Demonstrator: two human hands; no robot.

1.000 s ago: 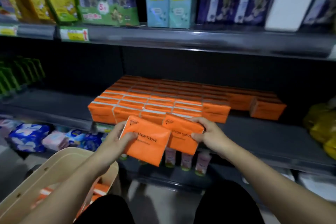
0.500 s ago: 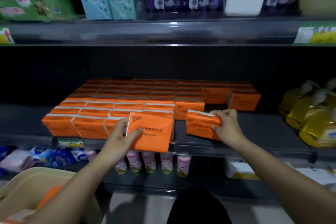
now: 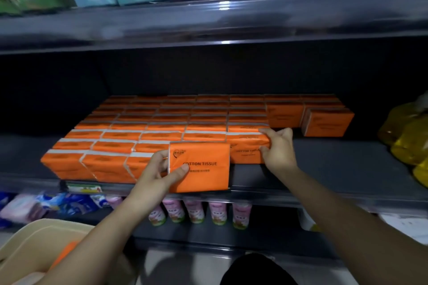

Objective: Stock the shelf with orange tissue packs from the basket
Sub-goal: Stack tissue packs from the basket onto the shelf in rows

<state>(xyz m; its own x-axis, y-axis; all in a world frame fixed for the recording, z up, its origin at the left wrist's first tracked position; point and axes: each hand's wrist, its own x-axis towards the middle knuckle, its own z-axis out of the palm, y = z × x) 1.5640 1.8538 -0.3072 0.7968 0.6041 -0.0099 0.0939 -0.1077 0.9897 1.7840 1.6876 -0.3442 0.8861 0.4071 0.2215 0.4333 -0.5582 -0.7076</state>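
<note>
Both hands held packs: my left hand (image 3: 159, 170) pinched a flat orange plastic-wrapped tissue pack (image 3: 203, 176) upright at the front lip of the dark metal shelf (image 3: 335, 169), and my right hand (image 3: 279, 152) gripped a second orange pack (image 3: 246, 149) against the stocked orange rows (image 3: 162, 122). Released early, the left pack would likely tip off the lip toward the beige plastic basket (image 3: 34, 238). Bare shelf lay open between the rows and the yellow bottles (image 3: 407, 136).
</note>
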